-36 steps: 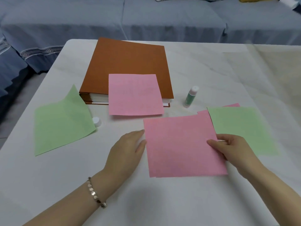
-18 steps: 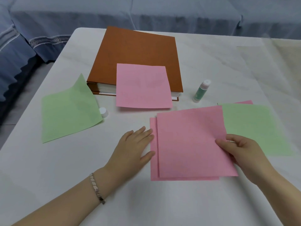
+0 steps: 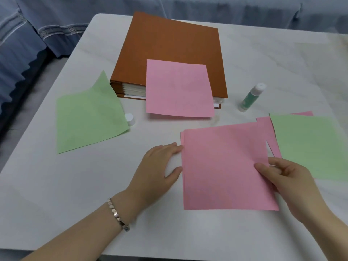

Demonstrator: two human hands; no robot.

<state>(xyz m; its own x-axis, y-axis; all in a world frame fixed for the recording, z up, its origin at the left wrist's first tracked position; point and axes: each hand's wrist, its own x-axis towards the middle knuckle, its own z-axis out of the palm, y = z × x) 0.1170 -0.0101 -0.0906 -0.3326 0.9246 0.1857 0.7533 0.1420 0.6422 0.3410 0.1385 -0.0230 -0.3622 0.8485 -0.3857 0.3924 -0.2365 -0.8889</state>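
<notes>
A stack of pink paper sheets lies on the white table in front of me. My right hand pinches the top sheet at its right edge, thumb on top. My left hand lies flat on the table with its fingertips against the left edge of the stack. Another pink sheet rests half on a brown binder. One green sheet lies at the left with a raised corner, and another green sheet lies at the right, over a pink one.
A green glue stick stands uncapped right of the binder. Its white cap sits by the left green sheet. The table's edge runs along the left. A blue-covered sofa stands behind the table.
My right hand has slid the top pink sheet leftward until it nearly lines up with the sheet beneath. The left hand stays at the stack's left edge. The camera has tilted down and closer.
</notes>
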